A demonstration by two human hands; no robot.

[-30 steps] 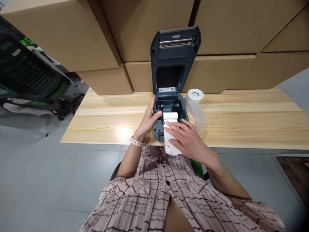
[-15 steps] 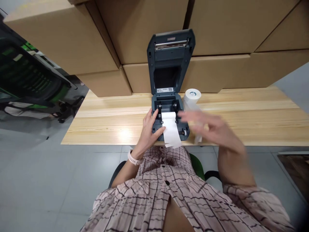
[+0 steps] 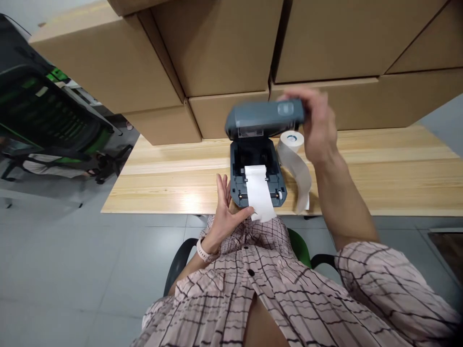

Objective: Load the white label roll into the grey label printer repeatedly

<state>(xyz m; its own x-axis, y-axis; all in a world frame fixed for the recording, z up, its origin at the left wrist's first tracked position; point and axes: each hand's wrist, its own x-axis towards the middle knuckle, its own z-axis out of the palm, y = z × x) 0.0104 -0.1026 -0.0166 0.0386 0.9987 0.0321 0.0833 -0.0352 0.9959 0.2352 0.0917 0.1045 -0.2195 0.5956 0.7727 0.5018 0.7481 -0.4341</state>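
A dark grey label printer (image 3: 237, 185) stands on the wooden table with its lid (image 3: 265, 115) tilted partway down over the body. My right hand (image 3: 320, 123) grips the lid's right front corner; its fingers are slightly blurred. Inside the printer sits a small white paper roll (image 3: 255, 169), and its paper strip (image 3: 261, 200) runs forward over the roller and hangs past the front edge. My left hand (image 3: 227, 214) is beside the printer's front left corner, fingers stretched out, thumb touching the strip. Right of the printer stands a larger white label roll (image 3: 292, 140) with a loose curling tail.
Cardboard boxes (image 3: 224, 53) are stacked along the back of the wooden table (image 3: 170, 178). The table's front edge lies close to my lap. A dark office chair (image 3: 47, 115) stands at the left, where part of another person's arm or leg shows.
My right hand has moved up from beside the printer to the lid, which has swung from upright to partly lowered. My left hand has slid down toward the paper's front end.
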